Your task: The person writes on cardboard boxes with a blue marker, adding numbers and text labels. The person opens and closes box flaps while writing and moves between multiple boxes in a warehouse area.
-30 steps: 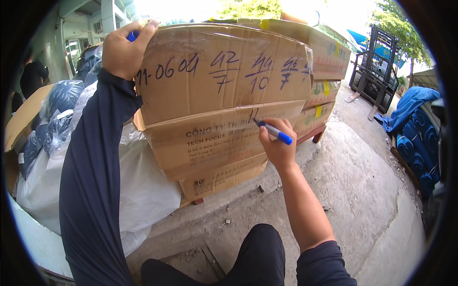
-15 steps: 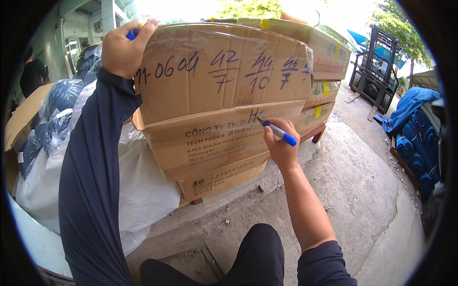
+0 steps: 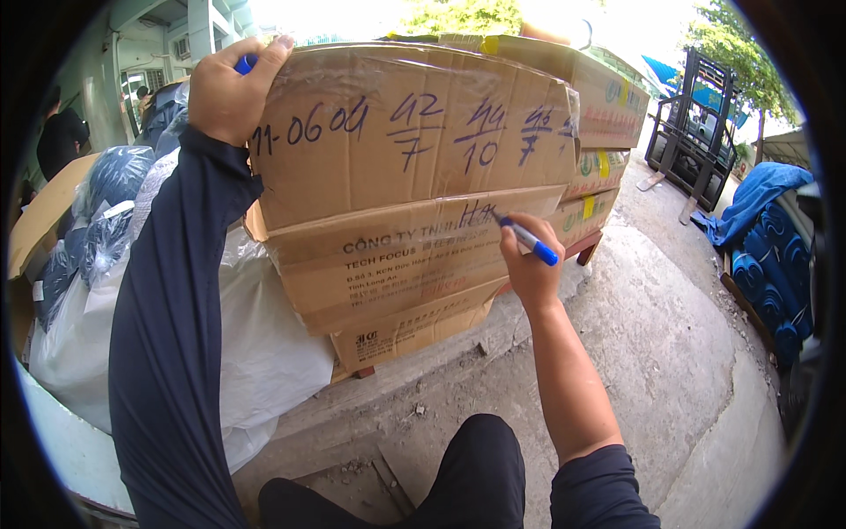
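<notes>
Marker (image 3: 528, 240), white-barrelled, blue-ended: pinched in the right hand (image 3: 533, 269), tip at the lower panel (image 3: 326, 295) of the carton (image 3: 370, 181); lettering apparently in hand. Carton, centre: brown corrugated board, creased, glossy with clear tape (image 3: 569, 110). Left hand (image 3: 229, 95): closed over its top edge, blue cap (image 3: 246, 64) tucked in the grip. Further strokes would call for a steady panel, light pressure. Sack (image 3: 264, 344): white, slack, wrinkled.

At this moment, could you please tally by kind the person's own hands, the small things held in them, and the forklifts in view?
Hands: 2 (left hand, right hand)
Marker: 1
Blue object in left hand, mostly hidden: 1
Forklift: 1
Total: 5
</notes>
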A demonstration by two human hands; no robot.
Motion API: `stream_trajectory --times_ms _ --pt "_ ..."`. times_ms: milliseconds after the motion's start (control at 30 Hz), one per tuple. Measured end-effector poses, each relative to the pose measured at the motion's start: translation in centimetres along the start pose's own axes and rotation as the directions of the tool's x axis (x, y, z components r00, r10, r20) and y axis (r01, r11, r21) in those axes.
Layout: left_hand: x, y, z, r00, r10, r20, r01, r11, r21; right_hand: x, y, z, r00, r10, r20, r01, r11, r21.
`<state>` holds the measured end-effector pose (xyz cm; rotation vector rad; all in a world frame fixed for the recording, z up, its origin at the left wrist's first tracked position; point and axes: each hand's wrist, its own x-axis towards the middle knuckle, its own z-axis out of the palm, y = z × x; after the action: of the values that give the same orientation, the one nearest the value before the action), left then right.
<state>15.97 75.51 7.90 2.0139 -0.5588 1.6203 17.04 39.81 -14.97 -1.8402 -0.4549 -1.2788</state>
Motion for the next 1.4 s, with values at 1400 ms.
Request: stream_trajectory --times_ms 1400 --pt "-0.2 0.0 0.1 1.0 0.0 0.004 0.0 1.0 0.002 0.9 2.5 -1.7 0.998 0.009 0.061 -0.008 1.0 -0.024"
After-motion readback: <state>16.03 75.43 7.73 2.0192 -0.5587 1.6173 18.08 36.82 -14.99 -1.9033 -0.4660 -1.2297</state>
